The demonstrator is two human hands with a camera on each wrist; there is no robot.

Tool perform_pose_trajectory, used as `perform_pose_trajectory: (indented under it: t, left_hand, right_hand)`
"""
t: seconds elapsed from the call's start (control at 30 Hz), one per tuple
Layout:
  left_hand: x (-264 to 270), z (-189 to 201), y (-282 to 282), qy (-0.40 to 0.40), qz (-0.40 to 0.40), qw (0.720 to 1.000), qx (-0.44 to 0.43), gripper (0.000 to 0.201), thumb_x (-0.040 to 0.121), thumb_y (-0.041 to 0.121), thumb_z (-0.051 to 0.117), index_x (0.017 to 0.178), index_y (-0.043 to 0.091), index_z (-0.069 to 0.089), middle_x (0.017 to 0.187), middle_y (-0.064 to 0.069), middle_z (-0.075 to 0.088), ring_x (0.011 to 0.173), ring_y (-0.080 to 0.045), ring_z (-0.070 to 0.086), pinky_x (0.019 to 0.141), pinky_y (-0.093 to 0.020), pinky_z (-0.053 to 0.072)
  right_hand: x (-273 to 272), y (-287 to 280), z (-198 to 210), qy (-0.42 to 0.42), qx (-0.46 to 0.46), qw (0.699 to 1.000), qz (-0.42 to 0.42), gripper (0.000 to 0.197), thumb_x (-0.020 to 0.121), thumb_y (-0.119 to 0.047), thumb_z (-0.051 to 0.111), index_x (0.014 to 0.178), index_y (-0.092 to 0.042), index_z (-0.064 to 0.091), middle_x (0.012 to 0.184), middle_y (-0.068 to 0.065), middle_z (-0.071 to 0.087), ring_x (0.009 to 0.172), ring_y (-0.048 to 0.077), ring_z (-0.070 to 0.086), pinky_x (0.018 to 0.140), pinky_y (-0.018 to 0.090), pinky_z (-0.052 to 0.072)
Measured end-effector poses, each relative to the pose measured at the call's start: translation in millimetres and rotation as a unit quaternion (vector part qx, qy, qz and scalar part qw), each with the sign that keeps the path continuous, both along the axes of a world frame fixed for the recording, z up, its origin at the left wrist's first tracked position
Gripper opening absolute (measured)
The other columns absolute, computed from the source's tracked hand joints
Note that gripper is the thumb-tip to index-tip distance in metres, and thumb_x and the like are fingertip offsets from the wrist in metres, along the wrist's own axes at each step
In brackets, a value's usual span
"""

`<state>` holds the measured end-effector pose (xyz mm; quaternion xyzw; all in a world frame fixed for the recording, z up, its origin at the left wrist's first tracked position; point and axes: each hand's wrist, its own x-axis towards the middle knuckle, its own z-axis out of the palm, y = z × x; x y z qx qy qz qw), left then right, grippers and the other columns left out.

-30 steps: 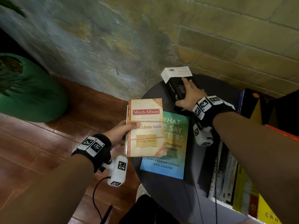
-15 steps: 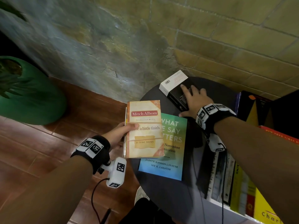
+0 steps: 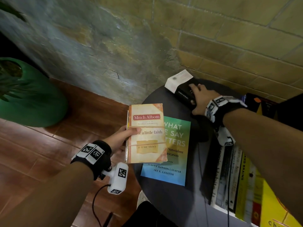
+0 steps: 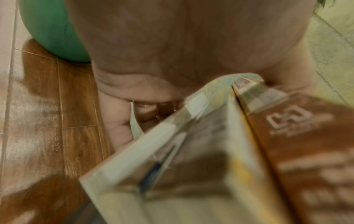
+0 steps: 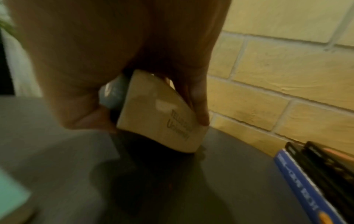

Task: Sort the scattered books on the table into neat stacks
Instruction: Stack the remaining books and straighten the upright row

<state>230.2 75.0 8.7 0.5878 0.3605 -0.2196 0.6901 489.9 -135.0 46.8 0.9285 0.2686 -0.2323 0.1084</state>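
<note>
My left hand (image 3: 124, 136) grips a tan paperback, "Have a Little Faith" (image 3: 147, 136), by its spine side and holds it in the air over the left rim of the round dark table (image 3: 164, 202). In the left wrist view the paperback (image 4: 210, 151) fills the frame, with curled fingers (image 4: 149, 110) under it. A teal book (image 3: 175, 161) lies flat on the table, partly beneath the paperback. At the table's far side my right hand (image 3: 201, 99) grips a thick black book (image 3: 183, 93). Its stamped pale page edges (image 5: 159, 115) show it tipped up on one edge, with my fingers (image 5: 197, 106) round it.
A row of upright books (image 3: 237, 185) stands along the table's right side, and a blue book (image 5: 306, 181) lies with dark ones near the brick wall (image 3: 229, 46). A green plant pot (image 3: 29, 95) sits on the wooden floor to the left.
My right hand has turned and tipped the thick black book, so its spine now faces me. The left hand keeps the tan paperback in about the same place.
</note>
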Motion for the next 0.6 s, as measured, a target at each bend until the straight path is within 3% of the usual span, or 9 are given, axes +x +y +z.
perform_pose_trajectory:
  t: [0.07,0.13,0.23,0.33,0.4,0.47,0.53,0.6]
  left_hand:
    - [-1,-1,1,-0.008,0.002,1.0,0.0,0.097,0.048,0.065,0.076,0.133,0.028,0.049,0.123,-0.002,0.067,0.114,-0.024,0.062,0.104,-0.054,0.044]
    - [-1,-4,2,-0.005,0.002,1.0,-0.002,0.1,0.045,0.069,0.08,0.132,0.03,0.05,0.122,-0.001,0.068,0.114,-0.025,0.063,0.104,-0.054,0.044]
    - [-1,-1,1,-0.004,-0.001,1.0,0.005,0.091,0.047,0.069,0.079,0.126,0.032,0.054,0.117,0.0,0.069,0.112,-0.024,0.063,0.099,-0.05,0.047]
    - [-1,0,0,-0.007,-0.003,1.0,0.005,0.096,0.038,0.072,0.082,0.122,0.03,0.059,0.11,0.002,0.074,0.109,-0.024,0.065,0.098,-0.049,0.047]
    - [-2,4,-2,-0.015,-0.004,1.0,-0.004,0.079,0.045,0.063,0.082,0.114,0.027,0.065,0.101,0.003,0.077,0.107,-0.025,0.066,0.099,-0.049,0.048]
    - [-4,7,-5,-0.007,0.014,1.0,-0.005,0.077,0.046,0.057,0.083,0.114,0.024,0.067,0.101,0.0,0.077,0.106,-0.027,0.067,0.1,-0.05,0.047]
    - [-8,7,-8,-0.01,0.043,0.999,-0.013,0.069,0.055,0.051,0.081,0.116,0.022,0.067,0.104,-0.003,0.077,0.107,-0.028,0.067,0.102,-0.051,0.046]
    - [-10,4,-11,-0.006,0.076,0.997,-0.015,0.071,0.056,0.049,0.083,0.119,0.022,0.064,0.108,-0.005,0.075,0.106,-0.027,0.068,0.099,-0.049,0.048]
  right_hand:
    - [6,-9,16,-0.021,0.084,0.996,-0.038,0.09,0.068,-0.03,0.076,0.141,-0.018,0.024,0.136,0.018,0.044,0.11,0.041,0.056,0.089,0.042,0.05]
    - [11,-21,29,-0.057,0.184,0.972,-0.133,0.071,0.069,-0.021,0.077,0.128,-0.011,0.038,0.126,0.019,0.053,0.108,0.038,0.057,0.088,0.04,0.048]
    - [7,-39,37,-0.086,0.262,0.932,-0.235,0.06,0.076,-0.019,0.074,0.129,-0.012,0.046,0.123,0.015,0.06,0.112,0.033,0.057,0.088,0.035,0.045]
    - [-4,-46,46,-0.121,0.357,0.883,-0.281,0.048,0.079,-0.019,0.07,0.124,-0.017,0.052,0.12,0.01,0.063,0.11,0.029,0.059,0.088,0.034,0.046]
    - [-7,-47,54,-0.128,0.434,0.839,-0.301,0.047,0.08,-0.022,0.07,0.123,-0.017,0.052,0.12,0.009,0.063,0.11,0.027,0.059,0.091,0.035,0.048]
    - [-10,-47,65,-0.113,0.491,0.809,-0.302,0.048,0.082,-0.026,0.071,0.124,-0.014,0.051,0.12,0.005,0.061,0.107,0.021,0.058,0.091,0.032,0.047]
    - [-16,-49,79,-0.076,0.508,0.809,-0.286,0.044,0.086,-0.025,0.067,0.125,-0.014,0.05,0.119,0.001,0.057,0.106,0.014,0.053,0.089,0.026,0.041]
    - [-23,-54,90,-0.03,0.494,0.834,-0.244,0.042,0.091,-0.023,0.062,0.13,-0.014,0.049,0.122,0.001,0.055,0.113,0.014,0.05,0.094,0.024,0.037]
